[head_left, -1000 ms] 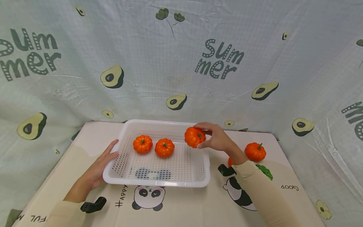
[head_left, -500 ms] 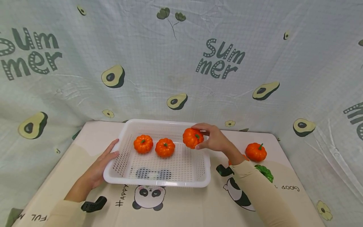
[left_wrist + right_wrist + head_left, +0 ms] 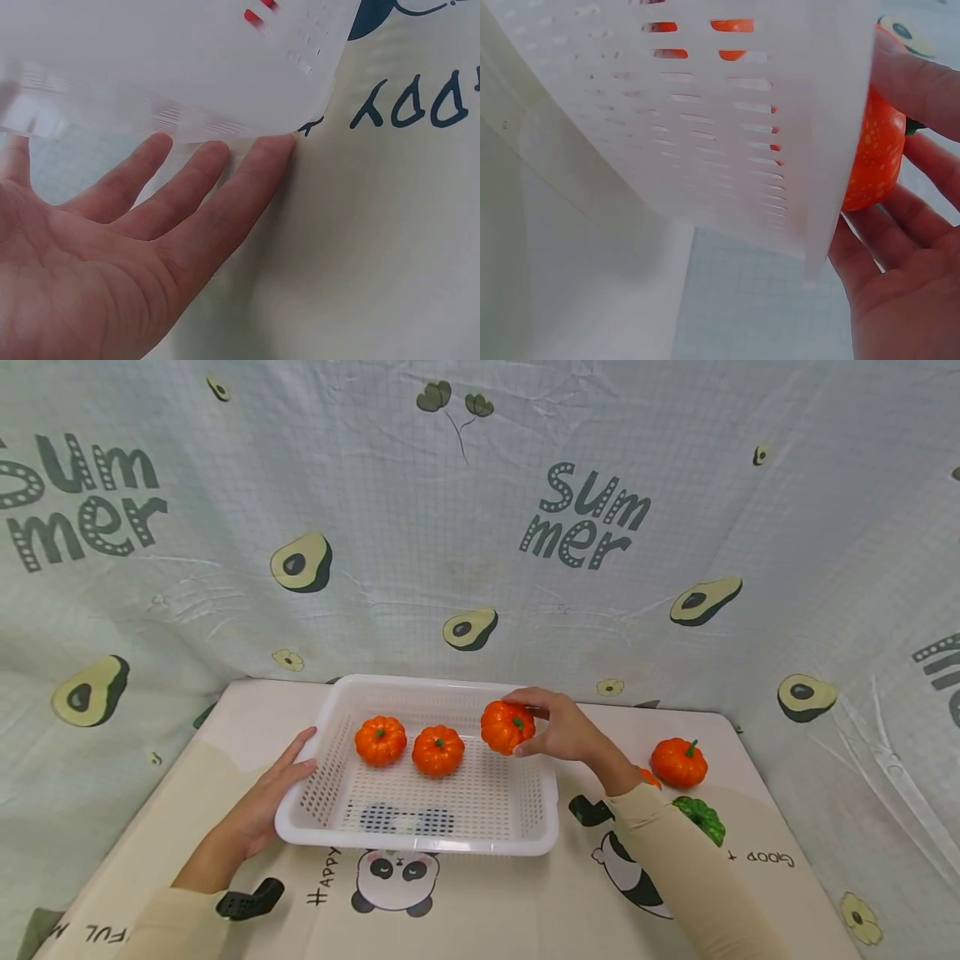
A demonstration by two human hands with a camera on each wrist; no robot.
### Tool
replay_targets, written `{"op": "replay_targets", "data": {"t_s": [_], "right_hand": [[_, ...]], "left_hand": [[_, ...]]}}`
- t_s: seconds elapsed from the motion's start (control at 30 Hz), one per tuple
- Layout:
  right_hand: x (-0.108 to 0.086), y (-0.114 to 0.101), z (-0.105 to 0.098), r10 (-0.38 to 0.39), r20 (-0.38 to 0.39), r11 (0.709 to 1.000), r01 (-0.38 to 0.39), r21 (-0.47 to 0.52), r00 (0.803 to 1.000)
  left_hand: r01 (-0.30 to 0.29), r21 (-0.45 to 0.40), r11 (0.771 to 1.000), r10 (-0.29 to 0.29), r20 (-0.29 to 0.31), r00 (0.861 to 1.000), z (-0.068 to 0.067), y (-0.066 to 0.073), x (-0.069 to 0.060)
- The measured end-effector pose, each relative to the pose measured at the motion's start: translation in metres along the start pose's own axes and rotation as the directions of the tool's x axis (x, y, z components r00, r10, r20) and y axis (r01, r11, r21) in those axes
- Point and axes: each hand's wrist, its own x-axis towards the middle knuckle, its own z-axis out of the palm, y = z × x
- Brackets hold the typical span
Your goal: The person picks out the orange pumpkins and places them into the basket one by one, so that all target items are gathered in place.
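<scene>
My right hand [image 3: 564, 728] grips a small orange pumpkin [image 3: 504, 727] between thumb and fingers, over the right end of a white plastic basket [image 3: 412, 844]. In the right wrist view the pumpkin [image 3: 876, 154] is partly hidden behind the perforated basket wall [image 3: 727, 142]. Two similar pumpkins lie in the basket: one on the left [image 3: 381, 741] and one near the middle [image 3: 438, 750]. At the basket's left side rests my left hand [image 3: 262, 802]. Its fingers are extended, with the fingertips [image 3: 271, 144] touching the wall in the left wrist view.
Right of the basket sits another orange pumpkin [image 3: 678, 763]. Near it, a green bumpy vegetable [image 3: 700, 818] and another orange thing [image 3: 649, 777] are partly hidden by my right arm. A printed cloth [image 3: 480, 568] hangs behind the table [image 3: 480, 918].
My right hand has shifted slightly left and down in the head view, carrying its pumpkin further over the basket. The left hand and the basket stay nearly still.
</scene>
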Motion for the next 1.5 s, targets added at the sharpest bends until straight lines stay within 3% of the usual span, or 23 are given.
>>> {"op": "replay_targets", "data": {"t_s": [0.43,0.7,1.5], "right_hand": [[0.005,0.007,0.007,0.046,0.009,0.999,-0.046,-0.025,0.999],[0.008,0.007,0.012,0.022,0.034,0.998,-0.02,-0.061,0.999],[0.018,0.01,0.025,0.126,0.025,0.984,-0.122,-0.133,0.992]], "left_hand": [[0.005,-0.025,1.0,-0.005,0.01,1.0,0.002,-0.003,0.0],[0.005,-0.035,0.999,-0.005,0.011,1.0,0.003,-0.004,0.0],[-0.006,-0.013,1.0,0.006,0.004,1.0,0.0,-0.001,0.0]]}}
